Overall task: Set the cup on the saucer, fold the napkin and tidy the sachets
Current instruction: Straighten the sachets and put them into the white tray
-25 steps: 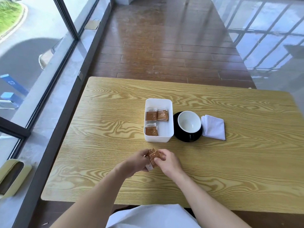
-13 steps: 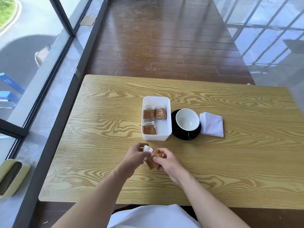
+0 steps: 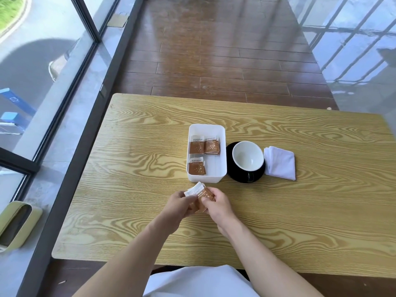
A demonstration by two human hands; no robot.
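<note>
A small stack of brown-and-white sachets (image 3: 200,195) is held between my left hand (image 3: 179,205) and my right hand (image 3: 218,205), just in front of a white rectangular tray (image 3: 222,146). Three more groups of sachets (image 3: 204,146) lie inside that tray. To the tray's right, a white cup (image 3: 247,155) sits on a black saucer (image 3: 232,174), its dark handle facing me. A folded white napkin (image 3: 279,162) lies flat to the right of the saucer, touching its edge.
The wooden table (image 3: 128,168) stands beside a floor-to-ceiling window on the left. A pale green bin (image 3: 17,224) is on the floor at the lower left. Brown plank flooring runs beyond the table's far edge.
Both hands have turned and squared up the sachet stack and lifted it a little closer to the tray. Cup, saucer, napkin and tray have stayed put.
</note>
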